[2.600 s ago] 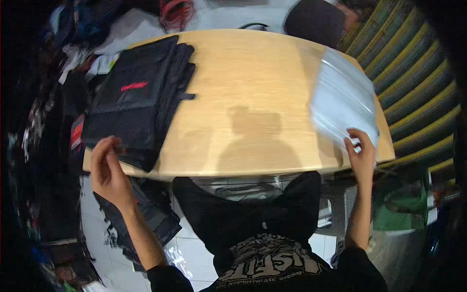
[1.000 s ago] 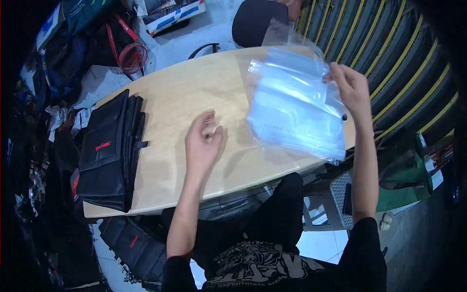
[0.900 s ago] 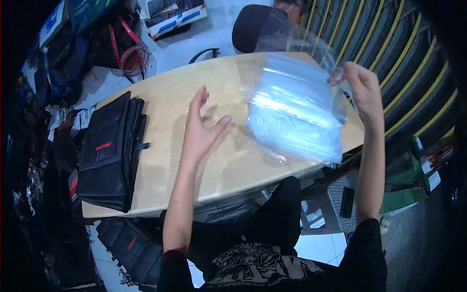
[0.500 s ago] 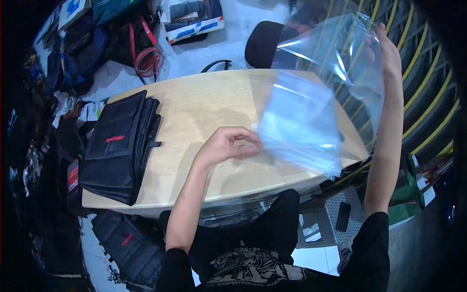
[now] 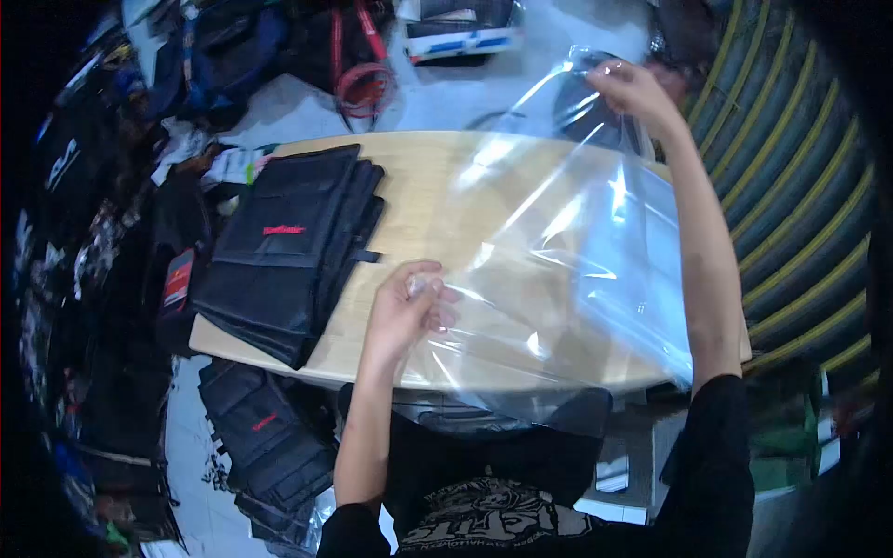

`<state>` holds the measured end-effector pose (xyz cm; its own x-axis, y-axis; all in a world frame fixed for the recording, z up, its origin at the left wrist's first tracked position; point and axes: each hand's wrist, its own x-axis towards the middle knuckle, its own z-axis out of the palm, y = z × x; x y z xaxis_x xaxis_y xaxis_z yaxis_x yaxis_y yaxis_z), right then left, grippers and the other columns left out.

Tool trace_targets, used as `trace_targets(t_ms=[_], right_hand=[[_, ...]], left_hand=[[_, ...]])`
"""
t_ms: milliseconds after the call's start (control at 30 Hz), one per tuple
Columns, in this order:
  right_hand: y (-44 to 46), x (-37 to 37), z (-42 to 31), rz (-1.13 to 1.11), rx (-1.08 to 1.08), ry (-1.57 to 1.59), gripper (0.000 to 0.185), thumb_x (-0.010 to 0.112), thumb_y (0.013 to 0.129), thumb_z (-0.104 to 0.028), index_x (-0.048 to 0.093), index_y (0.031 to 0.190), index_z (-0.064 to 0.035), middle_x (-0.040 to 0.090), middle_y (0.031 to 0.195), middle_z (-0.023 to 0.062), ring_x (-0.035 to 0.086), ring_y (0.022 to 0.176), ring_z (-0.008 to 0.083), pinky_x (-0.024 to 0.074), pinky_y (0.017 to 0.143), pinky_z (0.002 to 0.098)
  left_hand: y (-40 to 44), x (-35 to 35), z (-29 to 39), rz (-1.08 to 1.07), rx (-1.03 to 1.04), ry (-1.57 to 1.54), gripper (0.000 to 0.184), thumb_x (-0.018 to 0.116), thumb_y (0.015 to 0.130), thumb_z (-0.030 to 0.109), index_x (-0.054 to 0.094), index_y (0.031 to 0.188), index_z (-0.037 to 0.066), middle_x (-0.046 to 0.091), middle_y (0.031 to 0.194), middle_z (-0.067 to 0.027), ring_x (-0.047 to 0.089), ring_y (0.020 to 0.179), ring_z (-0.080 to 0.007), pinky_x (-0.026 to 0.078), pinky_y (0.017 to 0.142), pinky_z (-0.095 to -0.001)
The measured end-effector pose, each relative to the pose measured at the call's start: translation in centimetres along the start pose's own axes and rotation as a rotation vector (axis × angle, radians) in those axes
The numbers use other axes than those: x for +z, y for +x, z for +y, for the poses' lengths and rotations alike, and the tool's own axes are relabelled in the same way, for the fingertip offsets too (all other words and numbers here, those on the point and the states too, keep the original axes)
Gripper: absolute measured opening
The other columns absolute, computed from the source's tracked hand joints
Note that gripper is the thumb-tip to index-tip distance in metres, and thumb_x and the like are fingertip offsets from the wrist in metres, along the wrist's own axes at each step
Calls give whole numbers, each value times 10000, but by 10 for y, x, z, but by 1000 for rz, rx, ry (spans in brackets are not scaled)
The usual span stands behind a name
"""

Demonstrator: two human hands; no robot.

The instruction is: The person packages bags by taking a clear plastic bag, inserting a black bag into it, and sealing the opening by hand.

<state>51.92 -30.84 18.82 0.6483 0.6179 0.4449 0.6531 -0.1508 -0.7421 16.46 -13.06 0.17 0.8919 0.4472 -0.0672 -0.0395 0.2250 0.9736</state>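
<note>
A large clear plastic bag [image 5: 521,270] stretches slantwise over the wooden table between my two hands. My right hand [image 5: 631,91], raised above the far side, pinches its upper corner. Near the table's front edge, my left hand [image 5: 409,309] is closed on the bag's lower left part, with the film bunched at the fingertips. Under and behind the film, toward the right, lies a stack of clear plastic bags [image 5: 642,270]. Left of my left hand sits a pile of folded black fabric bags [image 5: 279,237] with red lettering.
The light wooden table [image 5: 419,177] has a curved edge. More black bags [image 5: 265,423] lie on the floor at lower left. Ribbed dark coils with yellow stripes [image 5: 791,205] stand to the right. Items with red straps [image 5: 367,84] are on the floor beyond the table.
The plastic bag has come off the stack side and been drawn leftward, now spread between both hands. My left hand has taken hold of it. The view has turned somewhat right.
</note>
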Motion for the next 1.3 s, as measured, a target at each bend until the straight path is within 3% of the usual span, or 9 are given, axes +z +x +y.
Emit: trace_targets(t_ms=[167,300,333,433,467,667,900,1100,1300], right_hand=[[55,86,63,-228,-48,-283,307,686,860,-321,678,871,-14,632,656,48,591,600,113,468,574,262],[71,132,99,-203,-37,-464,311,668,858,-310,686,853,1,666,688,99,641,629,194,496,614,343],[76,138,105,-204,-39,-516,293,666,854,-296,690,859,-3,675,707,110,653,646,219,501,627,363],[85,158,126,-166,-180,-724,230,635,845,-275,707,876,-59,686,751,131,668,726,308,508,669,418],[89,163,133,-182,-165,-730,228,628,845,-280,707,872,-68,686,757,133,666,743,318,507,675,426],[82,197,131,-98,-249,-870,264,632,855,-296,671,1022,-96,689,904,146,661,850,328,517,742,441],[9,199,69,-153,-468,-686,261,638,861,-211,644,1056,-39,678,995,146,647,916,324,504,796,427],[-150,147,-21,-651,44,-259,279,678,836,-235,658,1025,-30,674,965,146,661,868,298,522,754,370],[-272,151,-34,-605,-388,-452,348,758,745,-299,661,1018,-106,636,984,39,625,899,228,509,793,342]], left_hand=[[4,-19,-14,205,3,231,321,584,900,49,508,1208,-2,667,791,-100,605,553,-102,411,451,-224],[13,-26,-38,387,221,707,342,576,895,50,496,1215,-41,678,773,-138,597,527,-213,472,523,-320],[8,-18,-20,391,126,793,416,597,876,56,468,1261,-36,665,894,-224,635,680,-330,498,664,-394],[2,-6,-18,601,316,1087,511,627,852,67,438,1321,-4,598,1095,-287,609,949,-398,469,801,-419],[1,-8,-23,543,288,1086,598,663,838,115,404,1370,26,474,1296,-296,468,1216,-413,387,942,-462],[-53,6,-31,-285,505,1160,670,724,798,364,472,1328,40,408,1409,-198,341,1350,-364,266,1023,-512],[-55,5,-41,-292,524,1252,585,699,805,393,542,1274,79,480,1351,-154,420,1301,-318,324,992,-456],[-47,4,-40,-214,729,1283,325,690,808,219,640,1097,79,600,1164,-82,549,1153,-264,408,907,-390],[-43,11,-37,-197,742,1362,379,700,796,303,641,1087,66,611,1144,-96,555,1142,-263,415,890,-377]])
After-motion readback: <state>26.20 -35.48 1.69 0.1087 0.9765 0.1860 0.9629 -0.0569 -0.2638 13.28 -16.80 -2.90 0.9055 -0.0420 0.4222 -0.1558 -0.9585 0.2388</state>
